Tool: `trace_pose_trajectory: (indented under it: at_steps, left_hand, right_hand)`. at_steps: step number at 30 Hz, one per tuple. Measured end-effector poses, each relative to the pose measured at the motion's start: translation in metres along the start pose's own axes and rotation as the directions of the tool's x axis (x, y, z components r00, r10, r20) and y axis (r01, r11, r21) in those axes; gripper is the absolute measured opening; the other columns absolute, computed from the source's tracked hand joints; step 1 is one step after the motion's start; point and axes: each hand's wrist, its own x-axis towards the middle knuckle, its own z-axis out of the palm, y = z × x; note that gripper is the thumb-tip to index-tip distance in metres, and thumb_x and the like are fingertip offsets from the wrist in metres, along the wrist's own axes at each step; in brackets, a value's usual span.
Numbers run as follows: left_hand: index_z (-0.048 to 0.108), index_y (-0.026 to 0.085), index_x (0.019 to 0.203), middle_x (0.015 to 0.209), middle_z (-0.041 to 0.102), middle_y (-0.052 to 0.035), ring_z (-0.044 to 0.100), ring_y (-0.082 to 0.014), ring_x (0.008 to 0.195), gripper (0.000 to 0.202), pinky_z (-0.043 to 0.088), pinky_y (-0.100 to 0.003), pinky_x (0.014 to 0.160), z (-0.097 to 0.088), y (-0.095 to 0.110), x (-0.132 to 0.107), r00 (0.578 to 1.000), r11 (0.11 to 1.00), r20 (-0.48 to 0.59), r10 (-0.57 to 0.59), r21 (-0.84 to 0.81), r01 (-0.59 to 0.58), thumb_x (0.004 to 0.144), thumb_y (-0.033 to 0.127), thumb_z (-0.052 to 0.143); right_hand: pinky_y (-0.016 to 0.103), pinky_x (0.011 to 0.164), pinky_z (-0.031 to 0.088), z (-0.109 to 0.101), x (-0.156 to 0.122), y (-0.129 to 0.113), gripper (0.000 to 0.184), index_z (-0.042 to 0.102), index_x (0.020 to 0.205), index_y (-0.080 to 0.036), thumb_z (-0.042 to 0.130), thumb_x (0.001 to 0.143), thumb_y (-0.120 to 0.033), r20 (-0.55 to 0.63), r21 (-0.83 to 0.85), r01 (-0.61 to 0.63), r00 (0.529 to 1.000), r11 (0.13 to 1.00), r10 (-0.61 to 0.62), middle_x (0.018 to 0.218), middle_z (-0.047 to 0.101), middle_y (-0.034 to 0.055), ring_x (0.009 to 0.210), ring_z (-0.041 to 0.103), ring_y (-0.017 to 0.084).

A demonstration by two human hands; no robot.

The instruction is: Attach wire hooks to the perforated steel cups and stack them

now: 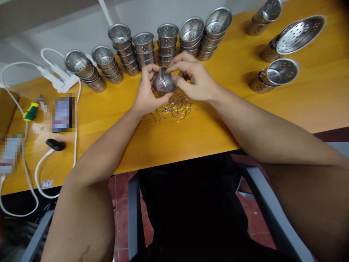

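My left hand (145, 91) and my right hand (191, 78) are both closed around one small perforated steel cup (164, 82), held just above the yellow table (231, 109). The left hand cups it from the left with the thumb on its rim. From the right, my right hand's fingers pinch at its top edge. Directly under the cup lies a loose pile of thin wire rings (174, 107) on the table.
Several stacks of the same steel cups (144, 47) line the far edge. Three more stacks (280, 72) lie on their sides at the right. At the left are a white power strip with cables (61, 78), a screwdriver (31, 111), a phone (63, 113) and a small black object (55, 144).
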Motion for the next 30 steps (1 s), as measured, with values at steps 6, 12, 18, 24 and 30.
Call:
trace_pose_trajectory:
  at_steps: [6, 12, 18, 24, 30]
  left_hand:
    - [0.063, 0.036, 0.164, 0.171, 0.066, -0.0151, 0.063, -0.0489, 0.174, 0.1, 0.047, -0.066, 0.156, -0.01, 0.0, 0.003, 0.997, 0.997, 0.038, 0.067, 0.047, -0.069, 0.081, 0.057, 0.114]
    - [0.074, 0.036, 0.158, 0.172, 0.069, -0.0122, 0.053, -0.0499, 0.183, 0.082, 0.032, -0.069, 0.163, -0.012, 0.008, 0.006, 0.996, 0.999, 0.091, 0.008, 0.031, -0.011, 0.084, 0.04, 0.111]
    - [0.077, 0.033, 0.148, 0.171, 0.071, -0.013, 0.051, -0.0514, 0.184, 0.076, 0.028, -0.07, 0.165, -0.013, 0.01, 0.005, 0.995, 1.0, 0.094, -0.016, 0.01, 0.015, 0.081, 0.035, 0.113]
    - [0.07, 0.036, 0.162, 0.181, 0.066, -0.014, 0.051, -0.0509, 0.185, 0.087, 0.029, -0.069, 0.165, -0.012, -0.005, 0.005, 0.989, 0.996, 0.136, 0.059, 0.051, -0.067, 0.085, 0.04, 0.109]
    - [0.065, 0.036, 0.173, 0.18, 0.065, -0.0147, 0.053, -0.0501, 0.184, 0.088, 0.029, -0.069, 0.164, -0.01, -0.014, 0.004, 0.989, 0.993, 0.115, 0.091, 0.061, -0.099, 0.095, 0.05, 0.103]
  right_hand:
    - [0.061, 0.108, 0.07, 0.002, -0.006, -0.007, 0.051, 0.084, 0.14, -0.032, 0.071, 0.118, -0.076, 0.07, -0.037, 0.119, 0.991, 0.992, -0.116, 0.148, 0.075, 0.0182, 0.14, 0.071, 0.046]
    - [0.064, 0.123, 0.064, 0.016, -0.007, 0.001, 0.038, 0.08, 0.139, -0.029, 0.069, 0.125, -0.063, 0.167, -0.062, 0.166, 0.974, 0.984, -0.153, 0.137, 0.077, 0.0168, 0.135, 0.073, 0.044]
    - [0.064, 0.12, 0.064, 0.025, -0.012, 0.012, 0.024, 0.075, 0.122, -0.026, 0.072, 0.122, -0.05, 0.171, -0.157, 0.131, 0.98, 0.979, -0.104, 0.137, 0.07, 0.0164, 0.121, 0.073, 0.041]
    - [0.06, 0.106, 0.065, 0.013, -0.008, 0.003, 0.042, 0.067, 0.105, -0.029, 0.077, 0.115, -0.069, 0.165, -0.053, 0.136, 0.978, 0.989, -0.126, 0.126, 0.071, 0.0137, 0.112, 0.068, 0.038]
    - [0.048, 0.084, 0.058, 0.013, -0.006, 0.003, 0.078, 0.056, 0.09, -0.029, 0.06, 0.119, -0.101, 0.176, 0.101, 0.069, 0.981, 0.993, -0.086, 0.085, 0.06, 0.0035, 0.084, 0.056, 0.028]
